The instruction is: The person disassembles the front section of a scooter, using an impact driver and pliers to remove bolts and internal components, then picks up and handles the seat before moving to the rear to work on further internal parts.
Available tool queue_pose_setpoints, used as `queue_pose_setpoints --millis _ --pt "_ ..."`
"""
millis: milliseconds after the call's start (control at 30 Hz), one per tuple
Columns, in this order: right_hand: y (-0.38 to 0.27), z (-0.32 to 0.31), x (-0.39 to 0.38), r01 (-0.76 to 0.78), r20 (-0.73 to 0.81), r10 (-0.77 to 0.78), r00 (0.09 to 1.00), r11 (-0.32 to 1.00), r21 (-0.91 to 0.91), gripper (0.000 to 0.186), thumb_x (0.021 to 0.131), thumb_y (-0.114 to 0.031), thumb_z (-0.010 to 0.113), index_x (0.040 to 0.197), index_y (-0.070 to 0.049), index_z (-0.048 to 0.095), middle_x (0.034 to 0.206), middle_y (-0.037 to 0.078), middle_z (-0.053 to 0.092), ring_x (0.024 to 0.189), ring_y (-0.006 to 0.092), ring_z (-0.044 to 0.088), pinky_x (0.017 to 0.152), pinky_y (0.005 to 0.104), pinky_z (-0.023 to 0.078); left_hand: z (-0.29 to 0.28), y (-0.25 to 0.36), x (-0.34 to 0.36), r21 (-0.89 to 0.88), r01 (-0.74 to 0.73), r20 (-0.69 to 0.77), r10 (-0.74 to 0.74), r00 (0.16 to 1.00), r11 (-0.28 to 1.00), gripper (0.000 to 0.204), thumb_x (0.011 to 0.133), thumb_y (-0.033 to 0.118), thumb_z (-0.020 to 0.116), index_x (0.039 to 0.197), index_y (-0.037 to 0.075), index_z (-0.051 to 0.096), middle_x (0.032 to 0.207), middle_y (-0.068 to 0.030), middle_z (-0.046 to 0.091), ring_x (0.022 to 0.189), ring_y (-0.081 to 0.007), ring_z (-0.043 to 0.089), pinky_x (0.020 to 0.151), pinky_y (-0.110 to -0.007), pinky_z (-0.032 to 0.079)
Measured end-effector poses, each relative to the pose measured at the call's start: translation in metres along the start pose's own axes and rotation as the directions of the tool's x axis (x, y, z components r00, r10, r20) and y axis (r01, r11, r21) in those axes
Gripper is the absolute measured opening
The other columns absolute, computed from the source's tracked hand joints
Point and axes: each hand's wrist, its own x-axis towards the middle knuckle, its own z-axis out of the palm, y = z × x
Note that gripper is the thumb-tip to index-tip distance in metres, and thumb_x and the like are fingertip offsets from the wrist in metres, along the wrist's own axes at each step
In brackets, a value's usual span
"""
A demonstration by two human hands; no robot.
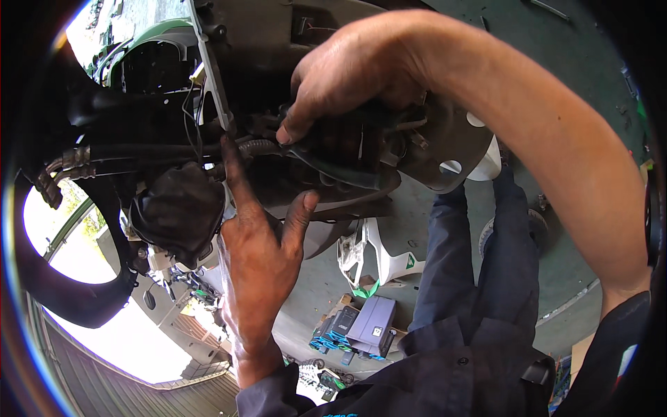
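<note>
An opened dark vehicle body, possibly a scooter, fills the upper view, with cables, a corrugated hose [256,146], a silver bracket [215,90] and a rounded black cover [177,212]. My right hand [337,80] reaches in from the right, curled over dark parts beside the hose, its thumb pressed there; what its fingers hold is hidden. My left hand [260,260] rises from below, open, thumb spread and index finger extended to the lower end of the bracket, right of the black cover. Both hands have grimy fingertips.
My legs [445,250] stand on a green-grey floor. Below the vehicle lie a white body panel [392,260] and stacked purple and dark boxes [372,323]. A dark frame with a large opening [104,292] is at left, with a bright doorway beyond. Loose rods lie at top right.
</note>
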Motion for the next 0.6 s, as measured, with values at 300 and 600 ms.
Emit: queue_pose_setpoints --millis 300,600 --pt "-0.02 -0.019 -0.009 -0.007 0.161 0.039 0.986 0.981 -0.194 0.04 0.1 -0.023 0.057 0.127 0.006 0.06 0.116 0.015 0.068 0.1 0.0263 0.065 0.086 0.0445 0.054 0.0 -0.007 0.001 -0.017 -0.004 0.028 0.005 1.0 1.0 0.099 0.093 0.032 0.072 0.16 0.007 0.005 0.105 -0.041 0.063 0.069 -0.0481 0.068 0.059 -0.048 0.051" --pt "-0.036 -0.043 -0.002 -0.219 0.285 0.27 0.92 0.956 -0.197 0.037 0.098 -0.018 0.048 0.122 0.007 0.063 0.106 0.016 0.07 0.086 0.0289 0.068 0.07 0.0443 0.057 0.009 -0.009 0.003 -0.27 -0.072 -0.087 0.051 0.995 0.96 0.091 0.092 0.035 0.073 0.159 0.004 0.021 0.132 -0.0276 0.06 0.095 -0.0299 0.068 0.085 -0.035 0.053"
